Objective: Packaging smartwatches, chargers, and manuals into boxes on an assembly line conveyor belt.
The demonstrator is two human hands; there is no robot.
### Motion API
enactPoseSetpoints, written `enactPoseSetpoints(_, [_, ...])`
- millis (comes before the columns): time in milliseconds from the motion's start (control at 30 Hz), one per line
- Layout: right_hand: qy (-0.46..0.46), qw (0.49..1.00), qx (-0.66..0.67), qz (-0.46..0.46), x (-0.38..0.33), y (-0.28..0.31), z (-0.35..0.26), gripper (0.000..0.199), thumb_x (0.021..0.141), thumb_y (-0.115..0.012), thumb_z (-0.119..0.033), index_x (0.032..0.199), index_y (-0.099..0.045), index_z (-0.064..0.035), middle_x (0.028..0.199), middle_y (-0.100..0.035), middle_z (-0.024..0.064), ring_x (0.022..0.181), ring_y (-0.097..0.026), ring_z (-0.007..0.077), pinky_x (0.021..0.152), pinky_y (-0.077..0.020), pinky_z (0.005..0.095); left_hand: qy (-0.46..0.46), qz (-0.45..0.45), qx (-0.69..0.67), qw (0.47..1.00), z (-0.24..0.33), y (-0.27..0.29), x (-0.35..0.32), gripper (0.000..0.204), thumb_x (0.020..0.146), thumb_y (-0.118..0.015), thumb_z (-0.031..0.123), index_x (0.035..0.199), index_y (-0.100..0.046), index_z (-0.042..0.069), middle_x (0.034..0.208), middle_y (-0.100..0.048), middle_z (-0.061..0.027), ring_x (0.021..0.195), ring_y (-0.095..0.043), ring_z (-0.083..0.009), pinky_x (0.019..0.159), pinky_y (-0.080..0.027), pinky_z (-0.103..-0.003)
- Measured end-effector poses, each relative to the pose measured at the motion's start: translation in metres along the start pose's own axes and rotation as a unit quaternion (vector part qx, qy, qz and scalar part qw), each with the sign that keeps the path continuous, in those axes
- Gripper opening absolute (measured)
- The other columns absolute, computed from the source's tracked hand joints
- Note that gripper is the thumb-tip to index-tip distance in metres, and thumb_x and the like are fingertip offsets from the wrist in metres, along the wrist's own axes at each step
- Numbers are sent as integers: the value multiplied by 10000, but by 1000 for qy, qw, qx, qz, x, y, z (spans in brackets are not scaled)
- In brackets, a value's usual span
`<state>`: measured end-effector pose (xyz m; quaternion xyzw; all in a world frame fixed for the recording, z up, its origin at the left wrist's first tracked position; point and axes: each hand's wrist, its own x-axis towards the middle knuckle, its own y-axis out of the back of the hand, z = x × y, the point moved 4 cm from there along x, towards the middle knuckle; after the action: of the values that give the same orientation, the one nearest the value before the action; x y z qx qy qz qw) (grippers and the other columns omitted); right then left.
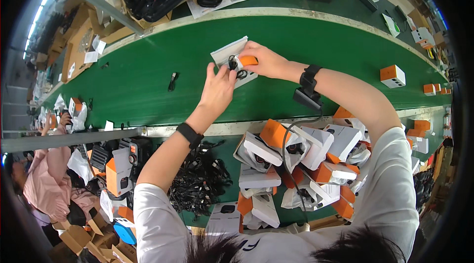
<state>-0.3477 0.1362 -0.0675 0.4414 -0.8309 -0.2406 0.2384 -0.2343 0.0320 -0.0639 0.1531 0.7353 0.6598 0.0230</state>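
Note:
A white and orange carton (229,51) is held over the green belt, its long white panel tilted up behind. Gripping its orange end is my right hand (266,61), fingers closed around the edge. My left hand (218,87) has its fingers bent and closed at a coiled black cable (241,74), which lies against the carton between both hands. My fingertips partly hide the cable and the carton's inside. Left of my left hand, another small black cable (173,81) lies on the belt.
Below the belt lie a heap of black cables (200,179) and several opened white and orange cartons (259,176). A closed carton (392,76) stands on the belt at right. Another person in a pink sleeve (47,179) works at far left. A metal rail (69,139) crosses there.

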Motion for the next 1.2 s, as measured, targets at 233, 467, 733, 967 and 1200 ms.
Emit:
enactPoseSetpoints(233, [-9,999,-36,-3,-11,6,7,223,729,-644,-79,924,-554,-18,983,-480,109,905,-523,291,777,-431,343,-5,110,-90,990,19,6,-12,131,805,-526,133,895,-493,44,936,-559,-61,1020,-465,-205,908,-286,-442])
enactPoseSetpoints(467, [-31,998,-31,-37,-15,11,10,222,729,-634,-64,929,-550,-15,987,-465,90,919,-518,276,778,-425,339,12,-17,12,1000,14,6,23,139,800,-544,132,893,-493,43,933,-554,-77,973,-497,-205,940,-279,-453])
enactPoseSetpoints(733, [-33,996,-20,-82,-32,23,11,308,738,-659,-116,1009,-544,-23,1039,-445,85,1024,-461,239,891,-369,303,-63,116,-211,968,7,18,2,176,801,-551,73,947,-469,20,1019,-545,-155,1021,-493,-250,965,-305,-463])
enactPoseSetpoints(967, [-91,992,83,17,-37,25,22,265,715,-675,-76,902,-505,2,987,-456,76,979,-491,227,842,-398,290,153,240,-493,822,9,-12,-1,148,835,-507,-11,959,-425,-10,1165,-498,-203,1102,-476,-347,892,-410,-376])
enactPoseSetpoints(1200, [-60,998,-11,-12,-42,31,9,253,691,-667,-22,893,-517,2,961,-462,89,928,-519,239,778,-432,301,3,175,-402,899,36,-12,7,197,795,-538,-28,953,-422,-3,1100,-535,-199,1072,-474,-382,908,-384,-414])
